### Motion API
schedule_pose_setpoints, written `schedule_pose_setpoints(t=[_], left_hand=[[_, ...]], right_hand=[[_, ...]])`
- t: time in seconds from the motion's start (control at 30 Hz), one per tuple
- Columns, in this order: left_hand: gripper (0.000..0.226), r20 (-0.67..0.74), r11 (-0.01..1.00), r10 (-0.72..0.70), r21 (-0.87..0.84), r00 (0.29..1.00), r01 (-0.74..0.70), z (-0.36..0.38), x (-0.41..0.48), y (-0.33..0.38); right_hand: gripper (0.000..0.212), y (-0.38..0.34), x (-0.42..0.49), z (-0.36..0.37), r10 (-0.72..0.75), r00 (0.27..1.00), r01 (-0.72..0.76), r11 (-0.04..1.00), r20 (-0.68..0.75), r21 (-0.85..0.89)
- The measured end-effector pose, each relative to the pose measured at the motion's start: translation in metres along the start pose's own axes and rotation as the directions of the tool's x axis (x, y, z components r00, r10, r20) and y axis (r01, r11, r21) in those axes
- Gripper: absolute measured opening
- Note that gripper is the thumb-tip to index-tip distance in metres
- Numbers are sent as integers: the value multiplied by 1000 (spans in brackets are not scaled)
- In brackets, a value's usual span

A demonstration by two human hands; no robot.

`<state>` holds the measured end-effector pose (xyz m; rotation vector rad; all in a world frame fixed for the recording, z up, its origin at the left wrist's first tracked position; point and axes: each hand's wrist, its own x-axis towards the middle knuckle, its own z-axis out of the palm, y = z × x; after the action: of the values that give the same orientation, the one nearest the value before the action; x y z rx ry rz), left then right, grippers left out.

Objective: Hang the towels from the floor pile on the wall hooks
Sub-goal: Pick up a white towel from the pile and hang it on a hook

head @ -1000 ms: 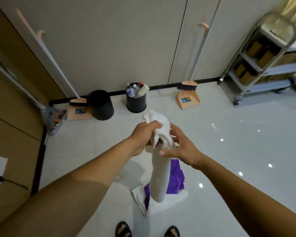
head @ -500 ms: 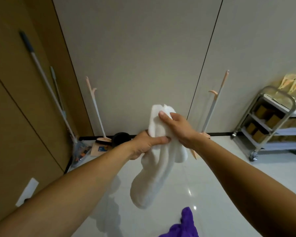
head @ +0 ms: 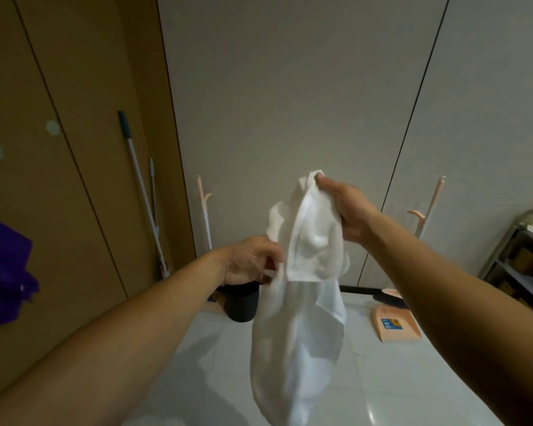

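1. Head view, far left: a purple towel (head: 3, 269) now hangs against the brown wall panel (head: 74, 149). One second ago the view looked down at the floor pile, where a purple towel lay under the white one; now the view has risen to the wall. Its hook is hidden. Two pale blue spots (head: 52, 128) higher on the panel may be free hooks, but they are too small to tell.

2. A mop handle (head: 139, 186) leans in the corner, just beside the panel.

3. The left hand (head: 251, 262) pinches a lower edge of the white towel (head: 302, 296) between thumb and curled fingers. Half a second ago it gripped the bunched cloth higher up.

4. The white towel, which was a tight roll, has opened: a hemmed edge shows, and the lower part hangs loose over the floor (head: 397, 379), clear of it.

5. The right hand (head: 348, 210) has moved to the top and grips the upper corner with curled fingers, above the left hand.

6. My judgement: the towel is lifted and spread, and the person is searching for an edge or loop; hanging it on a hook at the left is not yet done.

7. Right: a dustpan (head: 394, 324) and a metal trolley (head: 517, 259) stand by the wall.
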<state>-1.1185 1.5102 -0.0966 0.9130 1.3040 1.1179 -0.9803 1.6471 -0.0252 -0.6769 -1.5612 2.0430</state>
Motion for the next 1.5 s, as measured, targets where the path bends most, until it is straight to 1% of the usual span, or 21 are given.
schedule_pose_setpoints(t=[0.07,0.13,0.2,0.27,0.37,0.43,0.47,0.53,0.6,0.63,0.73,0.83,0.9,0.97,1.1,1.23,1.27,1.33,1.4,1.47,1.5], left_hand=[[52,53,999,-19,34,998,17,15,4,8],[49,-54,1000,24,-6,998,-25,26,9,17],[43,-118,981,85,-166,989,-105,25,13,26],[38,-183,931,148,-306,972,-199,20,14,39],[45,-323,883,171,-368,931,-290,12,16,57],[49,-325,884,151,-378,933,-275,13,19,62],[48,-318,888,144,-377,937,-265,14,19,61],[43,-311,891,144,-373,939,-261,16,17,59],[42,-293,898,136,-368,946,-243,17,14,57],[42,-280,909,128,-352,952,-226,16,12,57],[37,-260,936,100,-302,960,-179,5,1,58],[49,-230,968,70,-221,971,-122,-17,-15,54],[57,-230,980,24,-189,973,-69,-32,-24,47],[64,-209,975,10,-214,978,-56,-40,-30,39],[69,-161,979,-3,-203,987,-30,-47,-36,32],[65,-278,990,-116,-110,953,88,-69,-50,25],[63,-321,988,-116,-135,940,76,-75,-53,25],[56,-368,970,-40,-239,929,-53,-86,-55,26],[50,-328,905,121,-351,937,-240,-90,-55,29],[53,-264,863,208,-405,942,-304,-89,-53,26],[55,-248,886,185,-376,951,-270,-88,-50,22]], right_hand=[[35,-7,1,5,57,994,-55,998,94,-26],[40,-11,5,0,32,990,-34,999,135,13],[58,-9,6,-14,-32,988,19,996,149,86],[75,6,7,-27,-38,984,40,999,173,-8],[86,48,4,-31,-41,991,62,983,125,-174],[107,73,0,-26,-173,984,175,961,32,-213],[113,82,-1,-23,-261,965,249,923,-2,-292],[93,94,-3,-18,-319,947,303,857,32,-416],[61,101,-2,-14,-215,969,247,889,126,-384],[56,103,-2,-14,-172,975,210,921,141,-327],[61,97,-3,-19,-82,985,99,989,152,-108],[49,79,-7,-26,12,951,-39,996,309,81],[42,67,-8,-27,31,940,-95,981,341,171],[41,62,-8,-23,56,961,-105,979,270,172],[45,55,-7,-17,96,995,-98,991,27,89],[46,23,0,-36,-15,974,50,988,-226,148],[48,12,4,-43,-47,958,102,977,-282,187],[52,-6,7,-57,-117,924,234,926,-364,295],[58,-7,2,-65,-183,938,271,916,-294,296],[51,23,-8,-67,-100,984,111,991,-151,69],[45,43,-12,-66,-27,995,17,994,-97,-104]])
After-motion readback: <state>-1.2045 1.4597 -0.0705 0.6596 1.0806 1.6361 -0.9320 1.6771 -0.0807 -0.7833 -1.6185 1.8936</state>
